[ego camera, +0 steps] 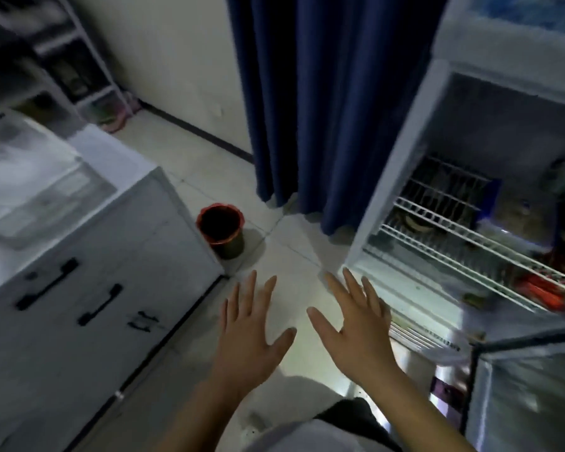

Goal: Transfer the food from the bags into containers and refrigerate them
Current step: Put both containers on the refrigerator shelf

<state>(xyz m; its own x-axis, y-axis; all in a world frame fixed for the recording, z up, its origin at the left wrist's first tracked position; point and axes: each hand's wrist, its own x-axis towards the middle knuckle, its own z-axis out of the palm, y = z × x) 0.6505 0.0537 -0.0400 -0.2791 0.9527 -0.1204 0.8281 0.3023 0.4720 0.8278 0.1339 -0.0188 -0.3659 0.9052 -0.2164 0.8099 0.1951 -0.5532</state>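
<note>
A floor of pale, glossy square tiles (190, 164) runs through the middle of the frame, thin grout lines crossing it. At the right stands an open white refrigerator (402, 164) with a smooth, boxy shell and white wire shelves (470, 243) stacked inside; blurred jars and a red-orange packet (542, 293) sit on them, too soft to tell apart, and the transparent edge of its door (519, 386) fills the lower right corner. Whether any food containers are among those items cannot be told, and no food bags show. A heavy navy-blue curtain (323, 99) falls in soft vertical folds from the top centre to the floor. At the left is a white cabinet bench (88, 308) with flat matte doors and black bar handles (48, 283), its top blurred by motion. In the upper left a white metal rack (79, 53) stands against a cream wall with a dark skirting strip. A small round bin (222, 230) with a red rim and dull green body sits on the tiles just beside the cabinet's corner. In the lower centre, both bare hands, the left hand (252, 337) and the right hand (353, 327), are held palm-down with fingers spread wide, grasping nothing, apart from each other, the right one before the refrigerator's lower edge.
</note>
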